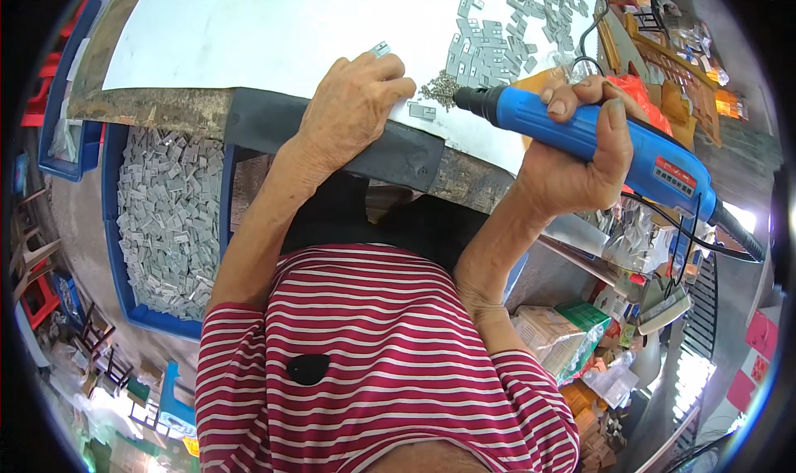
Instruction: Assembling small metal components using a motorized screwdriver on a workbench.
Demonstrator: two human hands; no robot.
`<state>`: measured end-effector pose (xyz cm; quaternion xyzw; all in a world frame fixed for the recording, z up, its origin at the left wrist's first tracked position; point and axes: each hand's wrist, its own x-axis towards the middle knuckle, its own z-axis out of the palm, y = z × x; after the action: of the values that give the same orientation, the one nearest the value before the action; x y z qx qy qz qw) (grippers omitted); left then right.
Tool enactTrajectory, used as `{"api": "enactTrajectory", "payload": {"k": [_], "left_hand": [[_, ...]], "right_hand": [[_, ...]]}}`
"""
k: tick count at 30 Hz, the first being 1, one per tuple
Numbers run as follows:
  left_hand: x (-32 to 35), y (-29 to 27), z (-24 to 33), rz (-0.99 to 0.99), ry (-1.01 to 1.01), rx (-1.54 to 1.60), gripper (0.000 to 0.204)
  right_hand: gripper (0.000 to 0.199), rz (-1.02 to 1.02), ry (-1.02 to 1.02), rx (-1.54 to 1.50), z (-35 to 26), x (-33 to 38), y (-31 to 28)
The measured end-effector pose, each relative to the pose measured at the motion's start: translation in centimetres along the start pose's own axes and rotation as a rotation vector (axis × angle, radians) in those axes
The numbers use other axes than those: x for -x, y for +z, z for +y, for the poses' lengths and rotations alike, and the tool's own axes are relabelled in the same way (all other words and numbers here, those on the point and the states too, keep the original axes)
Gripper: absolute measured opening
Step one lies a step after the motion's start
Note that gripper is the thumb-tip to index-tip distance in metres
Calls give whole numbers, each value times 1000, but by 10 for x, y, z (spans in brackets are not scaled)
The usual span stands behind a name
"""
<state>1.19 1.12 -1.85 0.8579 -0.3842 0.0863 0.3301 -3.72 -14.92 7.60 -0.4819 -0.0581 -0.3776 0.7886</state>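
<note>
My right hand (584, 133) is wrapped round a blue electric screwdriver (572, 133), its black tip pointing left over the table. Just beyond that tip lies a small heap of tiny screws (442, 90). My left hand (356, 104) rests near the table's front edge with its fingers curled and pressed together; what they hold, if anything, is hidden. One small grey rectangular part (380, 49) shows just past its knuckles. Another grey part (421, 110) lies alone between my left hand and the screwdriver tip. Many like it form a cluster (485, 50) behind the screws.
A white sheet covers the wooden table (149, 108), with a black pad (265, 121) over its front edge. At the left, a blue bin (116, 249) is filled with grey parts. The screwdriver's black cord (738, 232) trails right. Boxes and bags (555, 332) crowd the lower right.
</note>
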Motion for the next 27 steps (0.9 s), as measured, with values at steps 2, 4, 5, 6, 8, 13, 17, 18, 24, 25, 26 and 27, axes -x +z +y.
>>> {"api": "enactTrajectory", "payload": {"k": [2,4,5,6,8,13,17,18,24,25,26,27], "left_hand": [[0,0,-1,-1,-8,23,9],[0,0,-2,20,-8,57,11],[0,0,-2,20,-9,58,11],[-1,0,-3,38,-32,118,13],[-1,0,-3,54,-57,179,15],[0,0,-3,93,-94,225,23],[-1,-2,-2,76,-96,218,22],[-1,-2,-2,67,-83,206,22],[-1,-1,-2,76,-86,205,18],[0,0,-3,80,-70,196,16],[0,1,-3,82,-70,196,16],[0,2,-2,87,-86,190,16]], "right_hand": [[21,-5,6,-7,1,0,0],[20,2,12,-4,1,0,1],[20,9,17,-2,1,-1,1],[20,9,17,-2,0,-1,1],[21,19,14,3,-1,-1,1],[21,33,12,2,-2,-2,-1],[20,9,1,-20,-1,-2,-1],[20,10,1,-21,-1,-2,-1],[19,30,17,10,2,-1,3],[19,24,24,22,3,-1,6],[19,18,31,33,3,0,9],[19,15,32,33,4,0,10]]}}
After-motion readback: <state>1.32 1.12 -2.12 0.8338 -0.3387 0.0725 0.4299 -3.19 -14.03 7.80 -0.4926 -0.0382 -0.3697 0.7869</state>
